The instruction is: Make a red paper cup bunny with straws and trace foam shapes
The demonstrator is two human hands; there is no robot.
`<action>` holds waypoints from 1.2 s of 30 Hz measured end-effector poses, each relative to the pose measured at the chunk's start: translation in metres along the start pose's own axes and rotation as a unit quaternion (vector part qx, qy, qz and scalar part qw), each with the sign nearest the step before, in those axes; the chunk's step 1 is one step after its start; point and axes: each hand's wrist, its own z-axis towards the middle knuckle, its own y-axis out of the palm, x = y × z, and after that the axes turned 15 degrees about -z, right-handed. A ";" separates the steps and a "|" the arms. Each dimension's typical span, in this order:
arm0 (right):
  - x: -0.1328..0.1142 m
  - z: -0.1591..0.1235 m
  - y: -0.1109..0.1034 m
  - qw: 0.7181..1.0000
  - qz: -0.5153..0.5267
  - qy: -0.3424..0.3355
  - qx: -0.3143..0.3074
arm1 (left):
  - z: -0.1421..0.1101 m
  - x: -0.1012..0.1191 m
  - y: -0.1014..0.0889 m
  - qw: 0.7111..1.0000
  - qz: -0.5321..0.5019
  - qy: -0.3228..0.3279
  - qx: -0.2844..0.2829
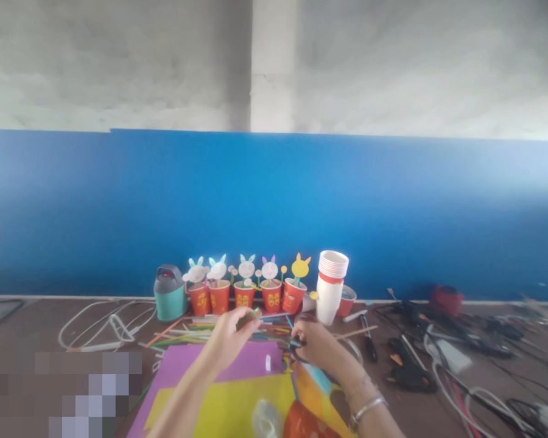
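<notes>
My left hand [234, 333] is pinched closed on a small green piece [256, 312] that shows at the fingertips; its exact kind cannot be made out. A short gap to the right, my right hand [314, 344] is curled round scissors [296, 348] with dark handles, partly hidden by the fingers. Under and between the hands lie many thin coloured sticks [189, 331], purple paper [176, 359] and yellow paper [237, 395]. Behind them stand several red paper cups [244, 298] with paper rabbit heads, plus a yellow head [300, 267] on the rightmost one.
A stack of white paper cups [331, 295] rises behind my right hand. To the left is a teal and grey device [170, 295] near a white cable [119, 328]. Black glue guns [411, 371] and tangled cables lie on the right. A blue partition [256, 194] closes the back.
</notes>
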 end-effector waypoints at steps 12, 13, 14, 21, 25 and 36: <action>-0.003 0.003 0.028 0.999 -0.039 -0.014 0.021 | -0.013 0.011 0.026 0.993 -0.078 -0.038 -0.074; -0.003 0.003 0.028 0.999 -0.034 -0.015 0.016 | -0.020 0.016 0.029 0.992 -0.054 -0.028 -0.110; -0.002 0.003 0.027 0.999 -0.028 -0.015 0.010 | -0.026 0.020 0.033 0.988 -0.030 -0.030 -0.152; 0.003 0.003 0.022 0.999 0.038 0.005 -0.002 | -0.051 -0.008 0.097 0.889 0.281 0.056 -0.356; 0.009 0.009 0.019 0.994 0.110 0.015 0.024 | -0.041 -0.021 0.095 0.889 0.290 0.039 -0.352; -0.026 -0.005 -0.015 0.846 0.515 -0.138 -0.021 | 0.008 -0.030 0.022 0.941 -0.324 -0.098 0.005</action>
